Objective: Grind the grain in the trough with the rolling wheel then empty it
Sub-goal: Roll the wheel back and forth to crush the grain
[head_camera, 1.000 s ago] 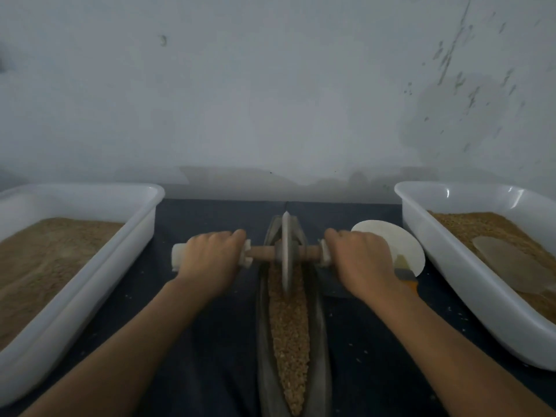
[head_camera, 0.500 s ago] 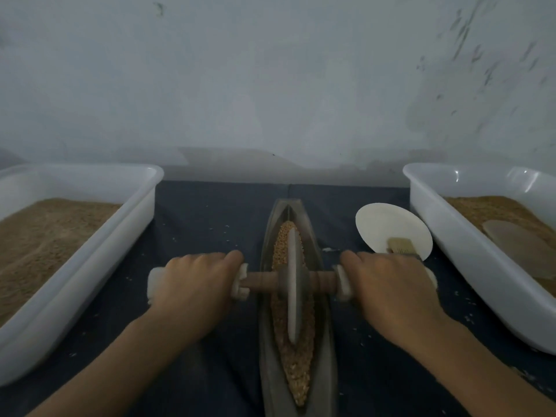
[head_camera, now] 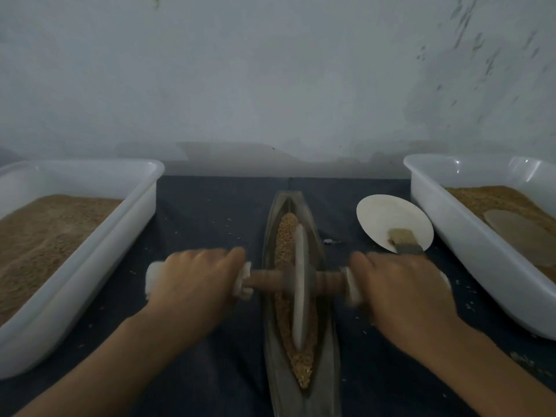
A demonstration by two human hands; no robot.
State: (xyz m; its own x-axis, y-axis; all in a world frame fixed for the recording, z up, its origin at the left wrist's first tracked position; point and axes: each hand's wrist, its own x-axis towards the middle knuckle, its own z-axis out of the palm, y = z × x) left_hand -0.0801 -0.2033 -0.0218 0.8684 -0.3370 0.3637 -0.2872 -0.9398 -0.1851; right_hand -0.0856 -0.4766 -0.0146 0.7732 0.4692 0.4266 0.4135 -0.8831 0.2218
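Observation:
A long, boat-shaped grey trough lies lengthwise on the dark table in front of me, filled with brown grain. A thin grey rolling wheel stands upright in the grain at the trough's middle, on a wooden axle with white-wrapped ends. My left hand grips the left wrapped handle. My right hand grips the right handle. Both hands sit level, one on each side of the trough.
A white tub of fine brown meal stands at the left. Another white tub at the right holds brown grain and a flat scoop. A white dish with a brush lies between trough and right tub. A wall rises behind.
The wheel has rolled from the trough's far end back toward me to the middle, both hands moving with it. The far grain is now uncovered.

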